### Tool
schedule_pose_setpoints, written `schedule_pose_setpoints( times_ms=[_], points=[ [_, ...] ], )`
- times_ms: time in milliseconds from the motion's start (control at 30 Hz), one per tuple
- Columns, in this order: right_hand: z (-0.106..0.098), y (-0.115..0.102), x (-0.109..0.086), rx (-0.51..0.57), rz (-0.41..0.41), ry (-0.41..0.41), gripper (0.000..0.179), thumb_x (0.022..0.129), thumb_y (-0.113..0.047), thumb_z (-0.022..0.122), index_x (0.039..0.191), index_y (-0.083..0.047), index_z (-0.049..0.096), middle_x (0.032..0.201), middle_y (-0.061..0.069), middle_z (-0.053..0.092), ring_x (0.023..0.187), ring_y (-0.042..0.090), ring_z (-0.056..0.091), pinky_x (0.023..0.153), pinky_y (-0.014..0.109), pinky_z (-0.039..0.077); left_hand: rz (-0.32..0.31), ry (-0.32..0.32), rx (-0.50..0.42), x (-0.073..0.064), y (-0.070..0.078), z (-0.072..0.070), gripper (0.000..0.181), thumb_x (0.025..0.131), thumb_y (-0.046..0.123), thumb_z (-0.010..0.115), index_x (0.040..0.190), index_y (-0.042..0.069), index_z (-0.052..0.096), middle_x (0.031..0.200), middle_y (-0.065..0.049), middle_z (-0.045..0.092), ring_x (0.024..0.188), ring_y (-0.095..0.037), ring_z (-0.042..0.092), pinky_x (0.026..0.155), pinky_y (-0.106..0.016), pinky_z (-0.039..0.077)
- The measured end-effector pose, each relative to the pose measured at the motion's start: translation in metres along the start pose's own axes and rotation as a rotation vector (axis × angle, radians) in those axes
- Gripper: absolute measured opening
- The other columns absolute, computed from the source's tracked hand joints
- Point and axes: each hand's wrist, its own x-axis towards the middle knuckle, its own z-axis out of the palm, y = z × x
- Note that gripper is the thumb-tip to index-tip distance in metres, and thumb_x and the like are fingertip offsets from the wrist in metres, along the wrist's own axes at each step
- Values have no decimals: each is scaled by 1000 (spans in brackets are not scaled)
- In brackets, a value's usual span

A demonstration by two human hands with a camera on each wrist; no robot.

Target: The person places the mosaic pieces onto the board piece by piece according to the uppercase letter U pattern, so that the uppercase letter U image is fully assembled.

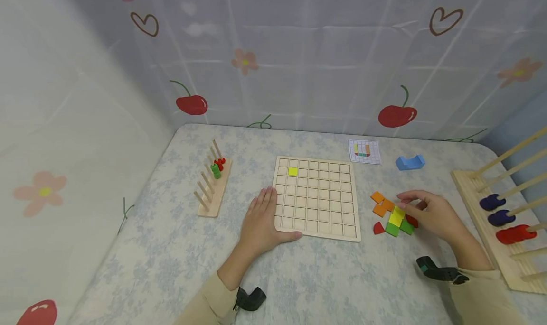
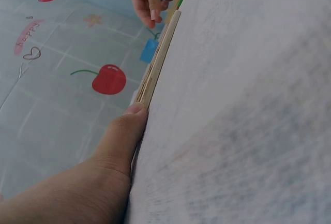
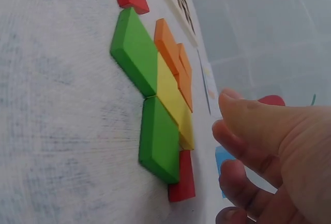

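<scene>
Left hand (image 1: pixel 259 226) spread against board (image 1: pixel 316 200) (head view alone shows its yellow tile (image 1: pixel 292 171)); right hand (image 1: pixel 433 215) hovers relaxed, empty, near blocks (image 1: pixel 396 217).

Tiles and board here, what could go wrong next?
The right hand might knock neighbours aside, as the yellow tiles lie right up against green tiles. The board could slide if bumped, should the left hand at its near-left corner lift away.
</scene>
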Motion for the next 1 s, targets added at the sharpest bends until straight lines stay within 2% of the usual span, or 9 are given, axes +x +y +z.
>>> schedule_pose_setpoints(
  times_ms=[200,333,567,800,1000],
  points=[
    [5,4,1,-27,4,-11,40,96,-33,66,125,-4,64,107,17,66,82,24,51,56,24,47,1,-2,6,0,0,0,136,66,86,64,159,4,8,168,-11,10,156,-24,7,127,-44,11],
    [7,8,1,-29,15,-38,44,96,-36,66,126,-3,63,112,21,65,85,25,53,59,24,48,-1,-9,16,0,-1,1,136,66,87,62,160,4,7,168,-10,9,156,-23,6,127,-44,11],
    [11,13,0,-38,-12,-17,43,95,-34,67,125,-3,65,116,21,64,86,24,54,59,21,48,-2,-14,19,1,-2,2,137,66,87,61,160,5,6,168,-10,8,156,-22,4,127,-43,10],
    [14,15,-1,-66,-52,25,30,93,-23,71,116,-4,71,110,17,64,84,22,49,60,20,42,-1,-15,20,2,-3,3,137,66,88,61,159,5,5,168,-9,6,156,-22,4,127,-42,9],
    [13,14,-2,-79,-73,33,23,93,-21,70,111,-6,71,105,14,62,80,21,47,60,22,38,-1,-9,19,2,-3,3,137,66,88,62,159,4,6,168,-10,7,156,-22,4,127,-42,9]
  ],
)
